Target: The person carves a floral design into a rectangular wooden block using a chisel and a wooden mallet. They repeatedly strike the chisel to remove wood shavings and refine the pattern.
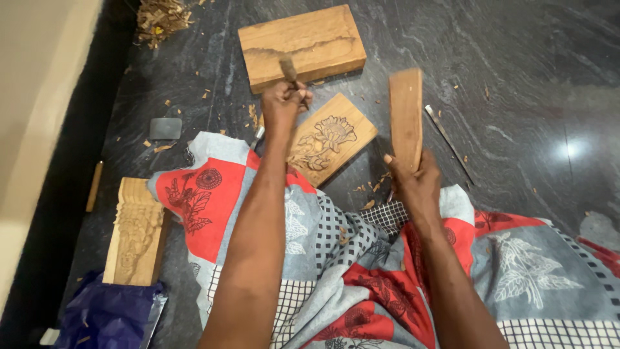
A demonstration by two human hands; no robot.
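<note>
Head view: chisel (288, 68) is gripped by left hand (283, 103), handle toward 12 o'clock; wooden mallet (406, 116), gripped by right hand (416, 187), is aligned 12-to-6 over carved panel (332, 139).

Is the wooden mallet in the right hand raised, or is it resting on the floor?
Raised. The right hand grips the wooden mallet by its lower end, upright above the floor.

Both forearms reach forward from the bottom edge, bare, roughly side by side; the left arm runs long and nearly straight, its wrist bent slightly down; the left hand (284, 103) is closed in a fist, knuckles up, fingers curled tight around a handle; the right arm angles in from the lower right, shorter in view; the right hand (416, 184) is clenched, thumb pressed along the near side, wrist raised
</note>
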